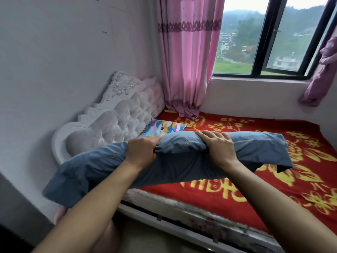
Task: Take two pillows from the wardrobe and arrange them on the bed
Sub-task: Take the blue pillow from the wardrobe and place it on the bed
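I hold a blue-grey pillow [175, 161] lengthwise in the air over the near edge of the bed [255, 179]. My left hand [142, 152] grips its top edge left of the middle. My right hand [218, 148] clasps the top edge right of the middle. The pillow sags at both ends. A second pillow [164, 127] with a bright multicoloured print lies flat on the red and yellow bedspread, against the headboard [116, 117] behind the blue one; the blue pillow hides its near part.
The white tufted headboard stands against the left wall. A pink curtain [186, 61] hangs down onto the bed's far corner. A window [264, 42] runs along the far side, with a purple curtain [324, 70] at right. A dark piece of furniture [16, 207] stands at bottom left.
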`<action>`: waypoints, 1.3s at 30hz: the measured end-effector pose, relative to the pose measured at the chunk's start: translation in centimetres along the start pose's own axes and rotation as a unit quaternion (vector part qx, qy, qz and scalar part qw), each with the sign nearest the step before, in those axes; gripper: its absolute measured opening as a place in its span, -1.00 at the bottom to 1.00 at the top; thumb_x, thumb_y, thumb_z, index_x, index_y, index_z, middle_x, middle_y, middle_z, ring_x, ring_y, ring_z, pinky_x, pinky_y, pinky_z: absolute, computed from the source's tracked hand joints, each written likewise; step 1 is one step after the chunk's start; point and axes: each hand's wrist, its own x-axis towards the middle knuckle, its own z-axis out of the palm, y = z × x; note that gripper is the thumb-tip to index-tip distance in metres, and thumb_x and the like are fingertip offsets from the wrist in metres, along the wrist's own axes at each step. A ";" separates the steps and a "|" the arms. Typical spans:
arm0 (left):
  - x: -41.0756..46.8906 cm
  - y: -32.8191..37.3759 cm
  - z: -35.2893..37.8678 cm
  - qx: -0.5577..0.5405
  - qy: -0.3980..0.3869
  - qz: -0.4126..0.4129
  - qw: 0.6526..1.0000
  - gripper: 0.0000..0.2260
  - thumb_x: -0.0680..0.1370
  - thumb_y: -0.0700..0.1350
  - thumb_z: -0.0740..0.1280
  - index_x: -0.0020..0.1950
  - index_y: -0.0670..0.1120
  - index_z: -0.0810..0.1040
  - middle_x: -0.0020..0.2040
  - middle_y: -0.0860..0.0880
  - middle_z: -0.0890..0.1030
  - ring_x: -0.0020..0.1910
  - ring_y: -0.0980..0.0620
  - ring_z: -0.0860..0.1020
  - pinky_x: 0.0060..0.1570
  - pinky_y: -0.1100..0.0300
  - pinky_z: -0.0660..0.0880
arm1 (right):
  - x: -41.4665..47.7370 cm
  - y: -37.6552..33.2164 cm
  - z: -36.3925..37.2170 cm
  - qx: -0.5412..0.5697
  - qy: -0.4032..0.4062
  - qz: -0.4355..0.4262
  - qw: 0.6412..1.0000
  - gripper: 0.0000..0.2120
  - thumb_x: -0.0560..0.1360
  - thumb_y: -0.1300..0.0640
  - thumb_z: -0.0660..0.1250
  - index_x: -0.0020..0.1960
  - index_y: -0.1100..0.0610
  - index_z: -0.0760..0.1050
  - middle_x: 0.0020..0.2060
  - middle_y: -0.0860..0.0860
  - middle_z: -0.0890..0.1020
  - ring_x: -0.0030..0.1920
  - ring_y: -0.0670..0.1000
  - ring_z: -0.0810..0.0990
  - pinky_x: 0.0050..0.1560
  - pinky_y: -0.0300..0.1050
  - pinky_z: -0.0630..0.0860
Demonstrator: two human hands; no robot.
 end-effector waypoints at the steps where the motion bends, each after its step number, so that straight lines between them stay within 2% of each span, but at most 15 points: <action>1: 1.5 -1.3 1.0 -0.005 -0.004 0.004 1.000 -0.45 0.31 -0.16 0.28 0.30 0.09 0.54 0.00 -0.06 0.71 -0.11 -0.18 0.67 -0.21 0.07 0.55 | 1.8 -0.2 0.8 -0.006 -0.009 0.005 1.000 -0.47 0.53 0.16 0.26 0.47 -0.13 0.34 0.36 -0.10 0.52 0.34 0.06 0.50 0.36 0.10 0.33; 8: 12.4 -7.8 5.6 -0.014 -0.023 0.041 0.999 -0.48 0.33 -0.14 0.29 0.30 0.10 0.53 -0.04 -0.08 0.70 -0.09 -0.22 0.64 -0.19 0.04 0.56 | 11.6 -0.8 4.6 -0.026 -0.013 0.051 0.998 -0.47 0.49 0.17 0.30 0.43 -0.10 0.40 0.30 -0.08 0.58 0.29 0.09 0.54 0.31 0.11 0.37; 14: 20.1 -10.2 10.0 -0.027 0.003 0.072 0.997 -0.49 0.32 -0.21 0.35 0.27 0.08 0.56 -0.12 -0.03 0.71 -0.17 -0.15 0.66 -0.31 0.14 0.46 | 17.9 0.9 8.4 -0.036 0.006 0.079 0.996 -0.46 0.47 0.21 0.33 0.41 -0.08 0.43 0.27 -0.06 0.60 0.28 0.11 0.55 0.32 0.17 0.39; 18: 25.0 -11.3 13.5 -0.020 -0.015 0.089 0.996 -0.52 0.34 -0.21 0.33 0.25 0.06 0.55 -0.12 -0.07 0.70 -0.17 -0.20 0.65 -0.30 0.08 0.50 | 22.2 3.0 12.0 -0.045 0.008 0.089 0.995 -0.47 0.48 0.20 0.31 0.42 -0.08 0.42 0.28 -0.05 0.60 0.28 0.13 0.54 0.33 0.20 0.38; 22: 30.1 -12.9 16.7 -0.003 -0.050 0.088 0.995 -0.59 0.34 -0.17 0.31 0.17 0.08 0.52 -0.15 -0.06 0.67 -0.17 -0.20 0.63 -0.34 0.13 0.36 | 28.1 4.9 16.0 -0.030 -0.013 0.094 0.995 -0.44 0.47 0.21 0.32 0.44 -0.10 0.40 0.31 -0.06 0.58 0.32 0.11 0.52 0.39 0.19 0.33; 24: 32.5 -14.3 18.1 0.009 -0.055 0.082 0.995 -0.57 0.35 -0.16 0.31 0.21 0.08 0.53 -0.14 -0.06 0.68 -0.15 -0.19 0.63 -0.34 0.14 0.34 | 31.2 5.2 17.7 -0.017 -0.026 0.095 0.995 -0.41 0.45 0.21 0.32 0.44 -0.11 0.39 0.32 -0.07 0.57 0.32 0.11 0.51 0.39 0.17 0.31; 29: 37.2 -18.4 21.5 0.008 -0.043 0.060 0.997 -0.47 0.33 -0.18 0.34 0.30 0.08 0.53 -0.11 -0.08 0.70 -0.14 -0.21 0.64 -0.27 0.07 0.51 | 38.0 4.9 21.8 0.013 -0.042 0.072 0.996 -0.41 0.44 0.20 0.30 0.44 -0.13 0.38 0.31 -0.10 0.56 0.31 0.09 0.51 0.35 0.12 0.32; 32: 39.1 -21.5 23.2 0.023 -0.034 0.048 0.998 -0.45 0.32 -0.16 0.37 0.32 0.10 0.53 -0.09 -0.04 0.72 -0.16 -0.19 0.66 -0.29 0.12 0.50 | 41.6 3.9 23.8 0.018 -0.036 0.061 0.997 -0.43 0.47 0.21 0.27 0.44 -0.12 0.38 0.30 -0.10 0.56 0.30 0.08 0.51 0.34 0.11 0.32; 36: 41.7 -25.4 25.8 0.024 -0.028 0.045 0.998 -0.49 0.32 -0.16 0.39 0.27 0.08 0.56 -0.20 -0.06 0.71 -0.25 -0.19 0.65 -0.35 0.13 0.48 | 45.9 2.5 26.7 0.004 -0.047 0.059 0.997 -0.45 0.50 0.19 0.26 0.45 -0.13 0.37 0.32 -0.11 0.54 0.33 0.06 0.48 0.39 0.11 0.29; 39: 43.6 -27.7 28.4 -0.012 -0.053 0.052 0.997 -0.53 0.35 -0.14 0.34 0.26 0.10 0.54 -0.13 -0.09 0.70 -0.16 -0.22 0.64 -0.27 0.07 0.51 | 47.9 1.4 29.1 -0.015 -0.057 0.078 0.995 -0.48 0.52 0.17 0.25 0.45 -0.13 0.37 0.34 -0.12 0.53 0.36 0.07 0.44 0.42 0.11 0.24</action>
